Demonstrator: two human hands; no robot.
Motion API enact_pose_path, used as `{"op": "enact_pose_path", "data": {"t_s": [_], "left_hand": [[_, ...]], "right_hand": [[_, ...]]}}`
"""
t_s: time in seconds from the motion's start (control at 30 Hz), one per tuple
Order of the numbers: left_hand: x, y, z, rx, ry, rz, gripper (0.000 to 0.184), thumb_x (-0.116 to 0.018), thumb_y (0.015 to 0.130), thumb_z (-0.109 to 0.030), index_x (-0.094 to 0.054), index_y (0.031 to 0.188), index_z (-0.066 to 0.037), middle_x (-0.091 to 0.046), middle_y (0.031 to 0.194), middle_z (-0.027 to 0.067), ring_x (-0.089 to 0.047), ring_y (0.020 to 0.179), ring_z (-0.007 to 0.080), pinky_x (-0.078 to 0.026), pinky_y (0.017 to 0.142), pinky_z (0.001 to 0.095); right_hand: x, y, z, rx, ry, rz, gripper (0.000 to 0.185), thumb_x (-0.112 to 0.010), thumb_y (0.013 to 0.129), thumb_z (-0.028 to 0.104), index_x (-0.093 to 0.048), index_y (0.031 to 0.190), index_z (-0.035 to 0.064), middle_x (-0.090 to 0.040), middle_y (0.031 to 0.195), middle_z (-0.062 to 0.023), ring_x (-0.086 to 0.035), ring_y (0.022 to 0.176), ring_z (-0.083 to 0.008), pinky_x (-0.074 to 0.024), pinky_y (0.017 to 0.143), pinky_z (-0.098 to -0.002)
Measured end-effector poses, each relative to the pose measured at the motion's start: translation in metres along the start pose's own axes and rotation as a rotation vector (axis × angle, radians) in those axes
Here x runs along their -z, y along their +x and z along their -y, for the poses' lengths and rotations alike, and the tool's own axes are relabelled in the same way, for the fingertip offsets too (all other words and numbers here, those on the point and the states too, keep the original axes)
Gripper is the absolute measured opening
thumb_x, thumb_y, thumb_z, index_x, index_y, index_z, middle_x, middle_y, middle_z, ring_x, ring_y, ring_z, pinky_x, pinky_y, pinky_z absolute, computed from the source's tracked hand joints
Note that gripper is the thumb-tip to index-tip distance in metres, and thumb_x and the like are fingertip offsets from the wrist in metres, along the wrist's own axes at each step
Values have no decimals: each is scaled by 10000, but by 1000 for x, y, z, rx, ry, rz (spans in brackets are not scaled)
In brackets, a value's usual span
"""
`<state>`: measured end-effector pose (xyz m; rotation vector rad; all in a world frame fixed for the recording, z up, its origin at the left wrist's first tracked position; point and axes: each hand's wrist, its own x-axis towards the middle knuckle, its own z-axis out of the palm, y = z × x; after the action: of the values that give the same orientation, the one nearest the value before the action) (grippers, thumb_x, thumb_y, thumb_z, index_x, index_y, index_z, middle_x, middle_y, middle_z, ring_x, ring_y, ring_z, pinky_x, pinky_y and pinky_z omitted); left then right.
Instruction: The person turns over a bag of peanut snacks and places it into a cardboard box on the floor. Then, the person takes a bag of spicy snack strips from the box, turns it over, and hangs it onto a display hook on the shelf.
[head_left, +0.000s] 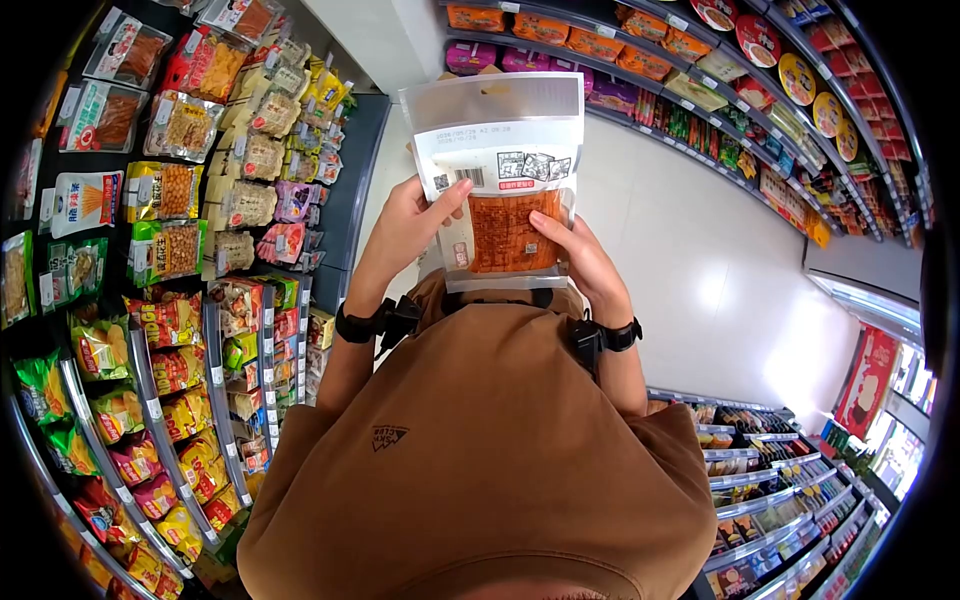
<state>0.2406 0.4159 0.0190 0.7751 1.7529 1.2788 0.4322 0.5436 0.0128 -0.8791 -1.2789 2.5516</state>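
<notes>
A clear-and-white snack packet (515,235) with a brown-red slab inside is held upright in front of my body, its printed label, barcode and date code facing me. My left hand (405,225) grips its left edge, thumb lying across the front near the barcode. On the right edge my right hand (585,255) holds it too, with the thumb pressed on the clear window. The fingers of both hands are partly hidden behind the packet. Each wrist wears a black strap with a small device.
Hanging snack packets (165,190) fill the left wall, above shelves of chip bags (180,370). Curved shelves with orange packs and round tubs (797,78) stand at the upper right. More stocked shelves (770,500) are at the lower right. Pale floor (690,270) lies beyond my hands.
</notes>
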Motion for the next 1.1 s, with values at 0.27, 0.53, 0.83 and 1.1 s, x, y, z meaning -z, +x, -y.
{"op": "enact_pose_path", "data": {"t_s": [0.27,0.53,0.83,1.1], "left_hand": [[-1,0,-5,-27,-71,-1,304,-600,940,-280,-604,1017,15,-622,786,50,-562,690,92,-448,642,234],[6,1,-3,-65,-123,31,285,-577,955,-252,-604,1027,22,-630,802,53,-570,696,98,-454,639,242],[16,4,5,-47,-180,25,282,-608,938,-227,-595,1056,29,-640,861,62,-581,731,98,-457,641,241],[25,7,6,-24,-195,26,275,-633,923,-206,-589,1063,26,-641,867,59,-579,737,91,-453,640,233]], "right_hand": [[0,2,-1,-6,25,-20,543,-602,926,277,-438,1320,-57,-518,1304,-142,-492,1196,-202,-367,1029,-327],[-1,8,-4,-14,26,-30,570,-610,919,280,-424,1333,-65,-508,1319,-145,-472,1219,-207,-338,1051,-328],[-8,16,-2,-30,24,-16,569,-612,917,279,-424,1329,-67,-510,1314,-147,-476,1212,-205,-348,1043,-321],[-14,26,-3,-47,19,-28,568,-615,916,276,-426,1328,-66,-510,1313,-146,-478,1210,-205,-347,1045,-323]]}}
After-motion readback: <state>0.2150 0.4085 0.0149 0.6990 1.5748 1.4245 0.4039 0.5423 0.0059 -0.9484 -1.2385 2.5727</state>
